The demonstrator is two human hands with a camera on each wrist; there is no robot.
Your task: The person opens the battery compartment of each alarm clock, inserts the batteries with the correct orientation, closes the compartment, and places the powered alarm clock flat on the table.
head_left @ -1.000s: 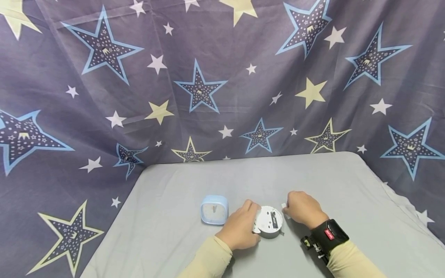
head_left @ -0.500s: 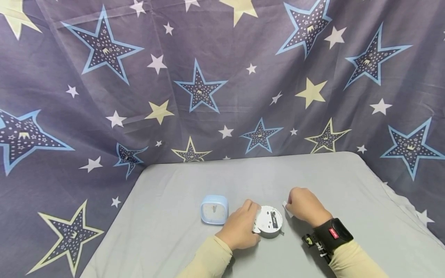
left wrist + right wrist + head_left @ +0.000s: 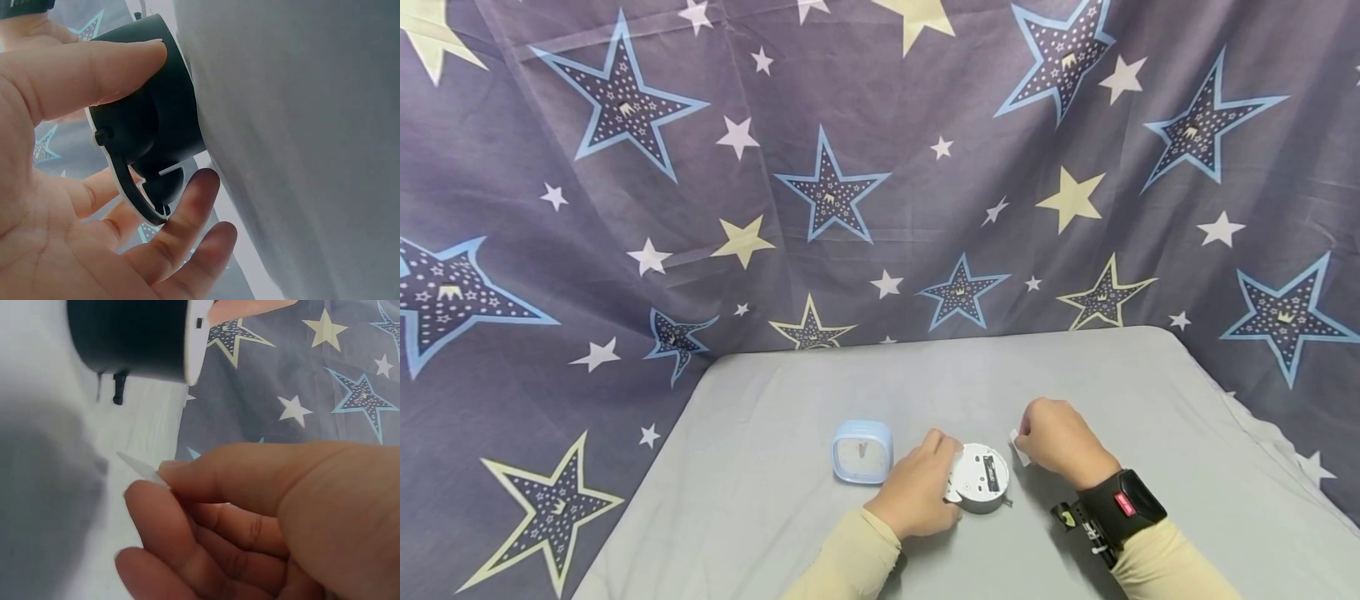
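Observation:
A round twin-bell alarm clock point(image 3: 973, 473), black-sided with a white back, lies face down on the grey cloth. Its battery slot point(image 3: 991, 474) shows dark in the back. My left hand point(image 3: 917, 487) holds the clock from its left, the thumb point(image 3: 134, 65) along the black side and other fingers by the handle and bell point(image 3: 164, 187). To the right of the clock, and apart from it, my right hand point(image 3: 1060, 442) pinches a thin white battery cover point(image 3: 142, 467) between thumb and forefinger. Most of that cover is hidden by the fingers.
A light blue square alarm clock point(image 3: 862, 452) stands left of my left hand, its face toward me. Grey cloth covers the table point(image 3: 775, 533). Behind it hangs a dark curtain point(image 3: 865, 275) printed with stars.
My right hand has moved slightly up and to the right, away from the clock, tilting the white battery cover. The left hand and the alarm clock have stayed in place.

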